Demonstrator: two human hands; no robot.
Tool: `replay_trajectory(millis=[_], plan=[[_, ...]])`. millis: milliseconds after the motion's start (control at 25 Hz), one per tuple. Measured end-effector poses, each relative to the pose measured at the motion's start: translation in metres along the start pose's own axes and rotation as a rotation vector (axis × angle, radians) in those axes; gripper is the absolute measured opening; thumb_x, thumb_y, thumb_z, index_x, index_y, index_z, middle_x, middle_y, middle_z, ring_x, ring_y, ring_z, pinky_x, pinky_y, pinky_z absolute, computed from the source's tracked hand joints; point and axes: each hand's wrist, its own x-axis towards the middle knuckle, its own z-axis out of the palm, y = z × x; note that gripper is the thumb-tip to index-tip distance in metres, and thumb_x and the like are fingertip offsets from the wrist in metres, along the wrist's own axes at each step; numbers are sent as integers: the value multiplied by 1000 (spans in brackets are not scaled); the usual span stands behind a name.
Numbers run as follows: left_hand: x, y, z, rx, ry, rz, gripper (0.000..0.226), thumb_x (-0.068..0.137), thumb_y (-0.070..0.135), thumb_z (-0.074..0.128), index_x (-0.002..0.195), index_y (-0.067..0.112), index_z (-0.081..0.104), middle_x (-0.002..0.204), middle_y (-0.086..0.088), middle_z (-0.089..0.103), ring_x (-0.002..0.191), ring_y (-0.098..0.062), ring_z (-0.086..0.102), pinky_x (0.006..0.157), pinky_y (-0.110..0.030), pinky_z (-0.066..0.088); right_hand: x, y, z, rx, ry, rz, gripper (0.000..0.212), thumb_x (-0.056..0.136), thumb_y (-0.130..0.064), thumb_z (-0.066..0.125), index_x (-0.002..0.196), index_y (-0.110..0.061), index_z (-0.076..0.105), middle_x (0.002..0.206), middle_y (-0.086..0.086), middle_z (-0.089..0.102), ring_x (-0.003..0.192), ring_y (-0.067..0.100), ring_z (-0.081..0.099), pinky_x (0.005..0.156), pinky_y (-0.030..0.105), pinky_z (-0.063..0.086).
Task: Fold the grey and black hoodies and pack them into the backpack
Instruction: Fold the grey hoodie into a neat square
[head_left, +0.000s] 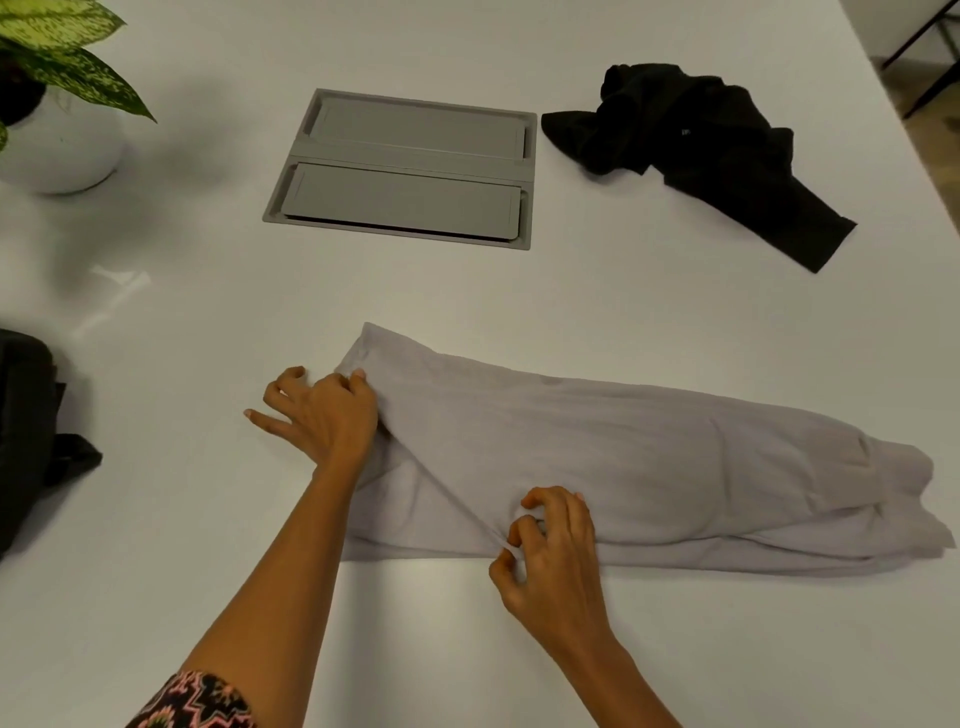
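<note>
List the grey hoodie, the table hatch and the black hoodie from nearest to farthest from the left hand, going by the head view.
1. Grey hoodie: the left hand grips its left end.
2. Hatch: farther back, slightly to the right of the hand.
3. Black hoodie: crumpled at the far right.

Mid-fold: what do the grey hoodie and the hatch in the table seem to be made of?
The grey hoodie looks like soft matte knit, probably cotton blend: it drapes and creases in smooth folds. The hatch looks like rigid matte grey plastic or coated metal: flat panels, crisp edges, no shine.
</note>
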Motion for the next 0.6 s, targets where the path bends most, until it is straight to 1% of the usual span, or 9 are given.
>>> replay_trajectory(millis=[80,160,200,280,320,360,440,520,600], plan=[[-5,0,1,29,27,39,36,96,38,54,101,7,71,144,-16,40,141,-36,22,117,-62,-5,1,3,-2,-11,-48,-31,16,74,-36,62,75,-20,61,109,-1,53,111,18,47,103,56,41],[-13,4,-1,17,66,47,42,94,38,55,120,5,61,148,-20,33,142,-39,21,116,-65,-3,6,3,-10,114,-56,-3,30,82,-52,62,81,-23,64,107,-6,55,107,12,49,106,45,39],[-20,7,-2,5,98,95,48,93,37,56,129,5,53,150,-21,31,142,-39,21,116,-64,-5,10,2,-15,212,-31,37,34,86,-56,59,84,-23,65,105,-9,57,104,9,50,100,37,42],[-50,20,2,-5,129,354,56,93,37,52,140,6,44,152,-19,31,143,-38,22,116,-56,-12,22,9,-23,329,88,101,33,94,-48,52,92,-19,66,106,-9,60,102,9,54,88,33,49],[-71,28,8,1,87,518,59,94,40,48,142,7,43,153,-19,33,143,-37,24,117,-52,-12,29,17,-23,319,148,121,31,97,-42,49,100,-17,67,113,-6,63,108,12,55,91,36,49],[-94,35,17,13,5,657,62,95,45,44,145,8,41,154,-17,34,144,-36,25,118,-51,-9,37,26,-21,266,178,140,34,98,-38,45,110,-15,67,124,-1,62,118,16,54,99,41,47],[-128,42,34,65,-164,794,71,96,54,35,150,9,35,157,-13,31,146,-32,24,120,-55,4,53,52,-16,50,137,192,47,99,-40,37,132,-13,57,145,7,49,138,23,41,114,48,31],[-134,39,47,134,-216,800,78,95,62,32,154,12,26,161,-8,24,149,-28,20,119,-56,11,60,89,-18,-192,63,266,59,99,-49,28,146,-17,42,156,11,34,145,27,28,117,53,20],[-130,34,51,178,-197,786,81,93,67,33,156,17,22,163,-5,19,150,-26,16,120,-56,9,54,136,-33,-369,19,384,67,96,-58,20,152,-22,32,159,12,26,147,29,22,116,56,12]])
